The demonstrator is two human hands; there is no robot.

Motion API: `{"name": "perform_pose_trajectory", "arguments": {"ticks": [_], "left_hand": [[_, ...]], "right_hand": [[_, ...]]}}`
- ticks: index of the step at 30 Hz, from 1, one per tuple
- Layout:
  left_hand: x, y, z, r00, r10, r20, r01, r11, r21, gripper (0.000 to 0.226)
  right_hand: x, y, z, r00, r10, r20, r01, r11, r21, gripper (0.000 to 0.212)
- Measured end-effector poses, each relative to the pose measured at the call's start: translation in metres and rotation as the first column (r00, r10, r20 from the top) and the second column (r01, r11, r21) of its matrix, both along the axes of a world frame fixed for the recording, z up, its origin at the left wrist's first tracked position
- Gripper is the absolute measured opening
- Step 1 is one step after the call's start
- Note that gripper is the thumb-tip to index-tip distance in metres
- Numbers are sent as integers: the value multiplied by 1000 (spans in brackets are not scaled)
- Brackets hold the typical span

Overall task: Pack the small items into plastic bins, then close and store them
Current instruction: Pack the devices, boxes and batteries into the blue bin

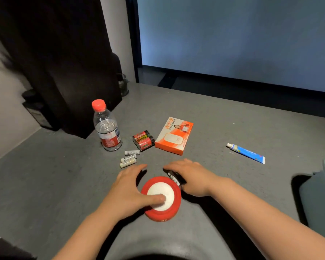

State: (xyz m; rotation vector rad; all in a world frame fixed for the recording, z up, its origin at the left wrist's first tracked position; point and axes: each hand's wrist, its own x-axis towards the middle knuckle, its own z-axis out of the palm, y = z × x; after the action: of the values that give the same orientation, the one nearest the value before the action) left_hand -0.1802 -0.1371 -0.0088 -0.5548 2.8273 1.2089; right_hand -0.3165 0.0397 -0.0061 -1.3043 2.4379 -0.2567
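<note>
Surface: grey speckled tabletop [223, 117], matte, evenly lit.
Rear: large pale blue-grey panel [233, 34], possibly a screen, in a dark frame.
Left: black curtain [64, 62] hanging before a white wall [4, 109].

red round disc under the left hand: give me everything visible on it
The red disc is a flat round puck with a thick matte red rim, rubbery-looking, around a white, slightly domed centre. It lies flat on the grey table, nearest the person. The left hand grips its left edge, thumb lying on the white centre. A small white battery, under the right hand, lies against its upper right rim.
</note>
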Motion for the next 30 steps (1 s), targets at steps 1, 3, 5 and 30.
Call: {"name": "perform_pose_trajectory", "arguments": {"ticks": [1, 3, 5, 30], "left_hand": [[0, 7, -3, 999, -43, 4, 43, 998, -38, 115], [3, 25, -11, 995, -101, -15, 99, 990, -101, 119], [7, 40, -19, 992, -104, -64, 96, 988, -123, 118], [-35, 305, 110, 714, -447, -539, 505, 862, -46, 92]], "right_hand": [[-1, -3, -1, 1000, 6, -28, -6, 1000, 6, 60], [0, -5, -4, 997, -5, -76, 5, 1000, 5, 54], [4, -2, -4, 991, -37, -128, 38, 999, 7, 50], [112, 368, 115, 401, -914, -58, 754, 365, -545, 47]]}}
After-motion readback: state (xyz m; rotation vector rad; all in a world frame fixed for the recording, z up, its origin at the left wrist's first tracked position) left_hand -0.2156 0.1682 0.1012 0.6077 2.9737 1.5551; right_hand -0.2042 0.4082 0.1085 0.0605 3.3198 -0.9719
